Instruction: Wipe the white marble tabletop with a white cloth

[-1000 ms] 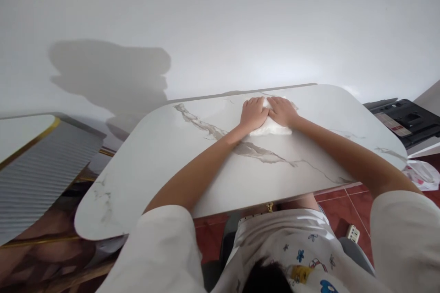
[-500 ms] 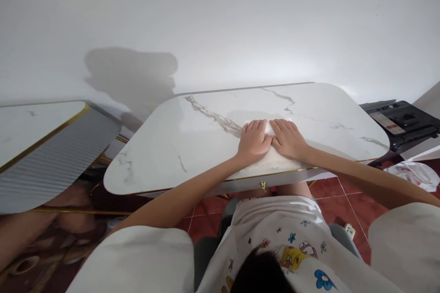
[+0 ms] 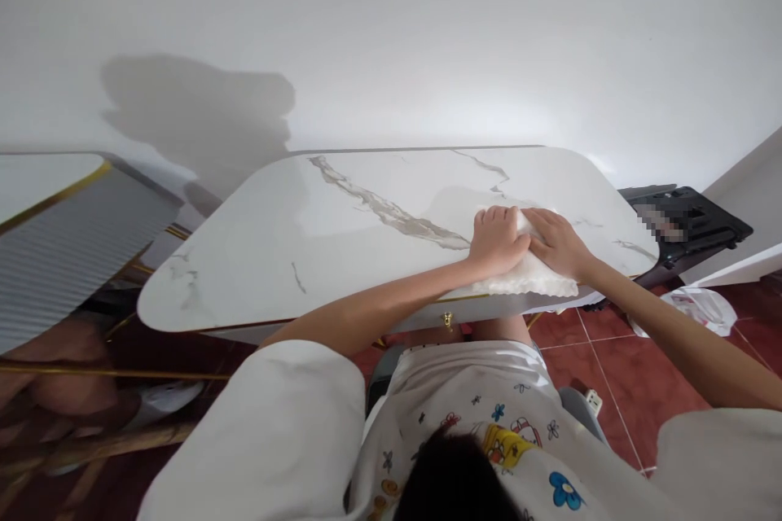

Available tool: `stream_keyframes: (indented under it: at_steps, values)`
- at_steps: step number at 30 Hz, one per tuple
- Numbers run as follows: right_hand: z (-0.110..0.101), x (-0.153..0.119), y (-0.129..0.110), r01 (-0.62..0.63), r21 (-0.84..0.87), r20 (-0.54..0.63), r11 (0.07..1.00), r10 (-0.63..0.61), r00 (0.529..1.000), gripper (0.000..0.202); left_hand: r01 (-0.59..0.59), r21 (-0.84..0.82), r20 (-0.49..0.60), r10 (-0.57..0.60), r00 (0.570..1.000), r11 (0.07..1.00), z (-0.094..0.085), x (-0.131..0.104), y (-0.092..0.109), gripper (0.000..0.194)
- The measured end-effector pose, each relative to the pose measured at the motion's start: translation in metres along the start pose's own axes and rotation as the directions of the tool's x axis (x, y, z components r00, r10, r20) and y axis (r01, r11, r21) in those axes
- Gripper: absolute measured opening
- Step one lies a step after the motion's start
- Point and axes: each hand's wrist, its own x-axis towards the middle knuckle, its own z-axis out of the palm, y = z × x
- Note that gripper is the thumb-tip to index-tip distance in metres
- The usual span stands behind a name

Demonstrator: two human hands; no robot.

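A white cloth (image 3: pixel 533 278) lies bunched on the white marble-patterned tabletop (image 3: pixel 360 256), right of its middle. Its wavy lower edge hangs over the gold-trimmed front edge. My left hand (image 3: pixel 498 244) presses down on the cloth's left part with the fingers curled round it. Close beside it, my right hand (image 3: pixel 557 242) grips the cloth's right part, fingers pointing inward. Both thumbs nearly meet in the middle, and the cloth bulges up between the hands. What lies beneath the cloth is hidden.
A gold drawer knob (image 3: pixel 448 320) sticks out from the table's front. To the left stands another table with a ribbed grey side (image 3: pixel 79 252), and a person's leg shows below it. On the right are a black case (image 3: pixel 702 220) and a clear plastic bag (image 3: pixel 702 311) on the red floor.
Both hands have slid to the right along the tabletop, taking the cloth with them. More of its edge now overhangs the front. The view has shifted slightly too.
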Motion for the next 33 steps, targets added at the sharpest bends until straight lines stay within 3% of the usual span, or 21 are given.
stream_keyframes:
  at_steps: [6, 21, 33]
  values:
    - [0.0, 0.013, 0.012, -0.086, -0.086, -0.01, 0.993, 0.086, 0.996, 0.052, -0.05, 0.013, 0.002, 0.05, 0.999, 0.999, 0.005, 0.028, -0.004, 0.032]
    - [0.03, 0.156, 0.088, -0.039, -0.111, 0.015, 0.993, 0.041, 0.999, 0.051, 0.065, 0.01, -0.16, -0.062, 0.985, 0.998, 0.006, 0.152, -0.069, 0.034]
    - [0.049, 0.228, 0.127, -0.078, -0.091, -0.005, 0.993, 0.078, 0.997, 0.056, 0.078, -0.012, -0.198, -0.079, 0.977, 0.997, 0.008, 0.22, -0.109, 0.035]
